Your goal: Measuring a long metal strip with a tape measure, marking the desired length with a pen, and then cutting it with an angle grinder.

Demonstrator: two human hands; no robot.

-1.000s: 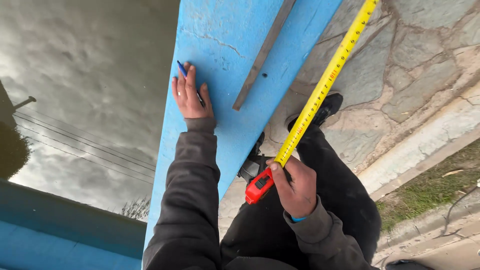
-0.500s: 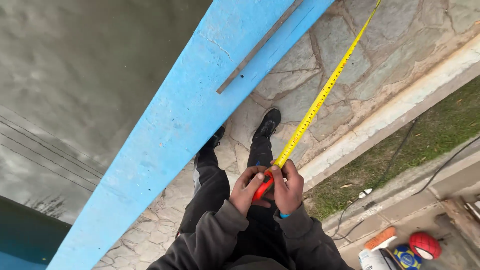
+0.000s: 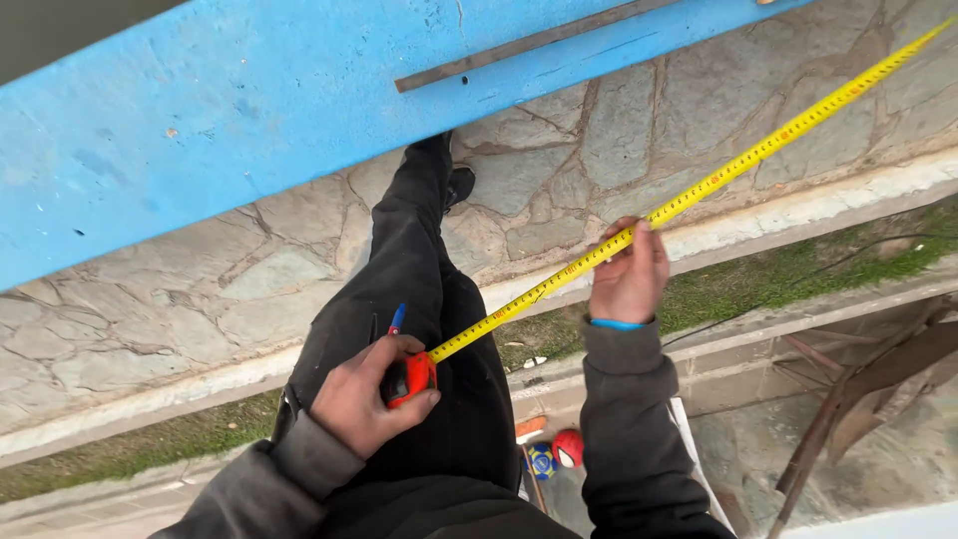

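My left hand (image 3: 361, 397) grips the red case of a tape measure (image 3: 411, 378), with a blue pen (image 3: 396, 318) tucked between its fingers. The yellow tape blade (image 3: 738, 165) runs up and to the right, out of the frame's top right corner. Further along, my right hand (image 3: 629, 272) pinches that blade between thumb and fingers. Both hands are over my dark trousers (image 3: 419, 299), which stretch down to a black shoe (image 3: 457, 180) on stone paving.
A wide blue painted beam (image 3: 249, 110) crosses the top, with a grey metal strip (image 3: 529, 45) lying on it. Below are stone paving (image 3: 619, 130), a concrete curb, a grass strip (image 3: 150, 444), two small balls (image 3: 556, 454) and rusty metal pieces (image 3: 868, 399) at the right.
The tape case has passed from my right hand to my left. My right hand has slid up the blade and now pinches it. The view has swung down, away from the beam.
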